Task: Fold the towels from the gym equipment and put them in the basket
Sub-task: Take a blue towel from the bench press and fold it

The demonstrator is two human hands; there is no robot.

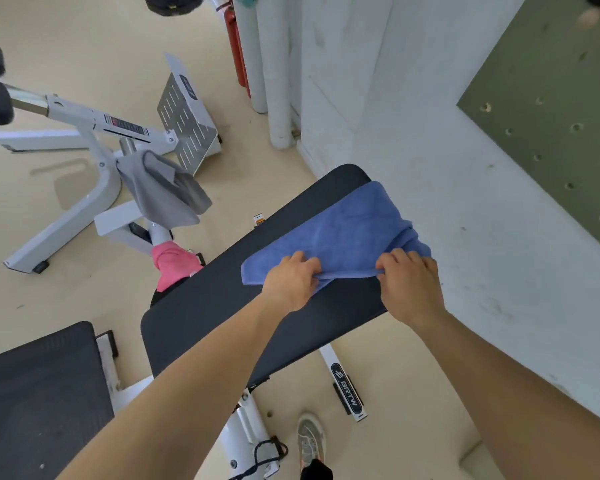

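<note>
Both hands are on the blue towel right now. Left hand has its fingers curled over the near edge and is pinching the fabric, and right hand is doing the same a bit further along that edge, knuckles up. The stretch of edge between them is lifted a little off the surface, and the cloth under it is doubled over.

That towel is lying across the far half of a black padded bench, running diagonally toward the bench's far end. It's bunched into a few folds on the right side, near the wall.

Two more towels are still on the equipment to my left. A grey towel is draped over the white machine frame and hangs down in loose folds. A pink towel is stuffed just past the bench's left edge, partly hidden behind the pad.

Other stuff around: another black pad at lower left, my grey shoe on the beige floor under the bench, a green panel with holes on the wall, plus some white pipes and what looks like a red extinguisher up in the corner.
</note>
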